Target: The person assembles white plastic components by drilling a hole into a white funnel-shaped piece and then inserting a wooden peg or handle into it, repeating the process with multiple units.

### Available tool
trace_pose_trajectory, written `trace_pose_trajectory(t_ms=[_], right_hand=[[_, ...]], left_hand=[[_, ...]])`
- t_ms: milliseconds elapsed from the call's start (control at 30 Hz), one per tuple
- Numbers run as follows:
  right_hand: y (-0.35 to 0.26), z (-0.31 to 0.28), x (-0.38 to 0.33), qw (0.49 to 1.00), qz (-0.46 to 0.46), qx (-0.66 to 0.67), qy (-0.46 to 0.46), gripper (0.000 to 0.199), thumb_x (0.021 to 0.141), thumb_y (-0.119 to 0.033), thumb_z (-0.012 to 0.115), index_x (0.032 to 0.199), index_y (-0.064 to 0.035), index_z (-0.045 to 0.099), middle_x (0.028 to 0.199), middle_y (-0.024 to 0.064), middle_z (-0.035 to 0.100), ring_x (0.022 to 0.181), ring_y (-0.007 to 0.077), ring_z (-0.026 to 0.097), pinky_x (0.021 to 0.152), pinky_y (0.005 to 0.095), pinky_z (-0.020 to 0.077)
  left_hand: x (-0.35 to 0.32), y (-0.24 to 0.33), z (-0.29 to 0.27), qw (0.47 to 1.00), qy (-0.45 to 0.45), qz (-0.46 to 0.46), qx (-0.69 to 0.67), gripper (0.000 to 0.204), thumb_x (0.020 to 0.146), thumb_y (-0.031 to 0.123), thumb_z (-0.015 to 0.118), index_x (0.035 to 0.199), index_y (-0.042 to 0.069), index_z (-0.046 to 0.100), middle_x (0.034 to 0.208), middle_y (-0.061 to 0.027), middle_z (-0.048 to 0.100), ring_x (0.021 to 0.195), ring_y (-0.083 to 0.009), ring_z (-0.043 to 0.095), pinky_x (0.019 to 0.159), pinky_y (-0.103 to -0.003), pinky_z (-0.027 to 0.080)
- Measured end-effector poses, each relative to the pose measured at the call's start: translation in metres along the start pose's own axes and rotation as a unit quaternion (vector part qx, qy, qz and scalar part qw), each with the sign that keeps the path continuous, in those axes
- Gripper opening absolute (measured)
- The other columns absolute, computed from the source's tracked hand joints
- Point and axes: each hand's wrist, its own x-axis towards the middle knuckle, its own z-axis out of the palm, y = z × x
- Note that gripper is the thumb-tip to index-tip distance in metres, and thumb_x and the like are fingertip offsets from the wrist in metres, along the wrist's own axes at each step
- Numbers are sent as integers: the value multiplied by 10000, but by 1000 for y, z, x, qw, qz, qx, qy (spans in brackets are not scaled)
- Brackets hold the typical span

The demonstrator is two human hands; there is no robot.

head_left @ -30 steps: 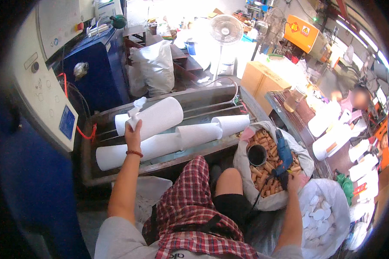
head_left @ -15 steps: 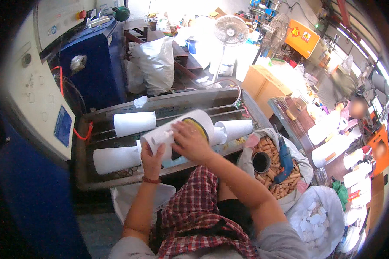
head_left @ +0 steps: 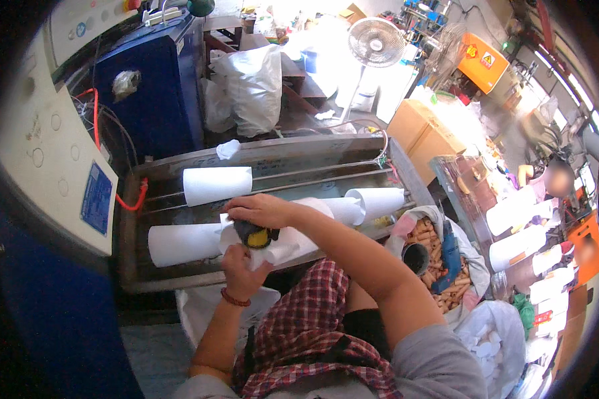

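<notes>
A white paper roll (head_left: 299, 245) lies slanted in front of me, partly covered by my right forearm. My right hand (head_left: 263, 211) is curled over a rounded black-and-yellow tool (head_left: 253, 234), pressed to the left end of the roll; its exact kind is unclear. Below it, my left hand (head_left: 241, 269) grips the near side of that same end, thumb raised. Other white rolls lie in the trough: one (head_left: 217, 185) behind my hands, one (head_left: 183, 246) to their left and one (head_left: 377, 203) to the right.
The long metal trough (head_left: 313, 147) has rods running along it. To the right, a sack (head_left: 474, 246) holds brown cardboard cores, a dark cup (head_left: 416, 258) and a blue drill (head_left: 451, 256). A bag of white scraps (head_left: 489, 342) stands nearer. A machine panel (head_left: 63, 159) is at left.
My right hand has moved left with the black-and-yellow tool, from the roll's upper right to its left end. The left hand has shifted slightly lower. The whole view has shifted a little.
</notes>
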Motion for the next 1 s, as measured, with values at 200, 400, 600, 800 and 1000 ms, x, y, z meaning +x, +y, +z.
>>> trace_pose_trajectory(t_ms=[200,400,600,800,1000], right_hand=[[39,-11,-44,941,114,-197,252,416,873,-435,485,1031,-70,606,885,169,655,863,359,622,762,469,482],[-8,55,-98,867,-168,-313,350,452,774,-348,636,1137,-92,550,1242,109,518,1211,287,439,1064,519,231],[7,12,-194,781,-5,-295,550,426,781,-266,651,1142,-70,540,1265,114,502,1223,302,427,1053,488,269],[37,42,-280,699,51,-37,712,328,811,-27,610,1134,-42,555,1085,112,581,1036,227,550,918,320,411],[79,142,-368,819,175,-178,517,305,812,-109,609,1101,-36,541,1077,176,568,1064,341,525,910,394,413]], left_hand=[[15,23,-6,968,105,-151,-171,299,798,127,707,981,30,491,938,-48,575,848,-131,544,753,-267,445],[17,55,26,872,174,-297,-350,383,886,232,607,1183,22,488,1114,-90,564,985,-193,557,837,-331,457],[-3,83,38,821,41,-367,-435,531,923,361,509,1304,2,417,1237,-144,522,1102,-282,531,951,-400,414],[-29,93,50,815,-10,-388,-431,533,938,402,446,1311,22,432,1302,-123,496,1161,-269,499,982,-404,394],[-28,85,26,804,24,-393,-445,516,934,417,421,1282,38,459,1274,-112,514,1151,-275,500,975,-412,396]])
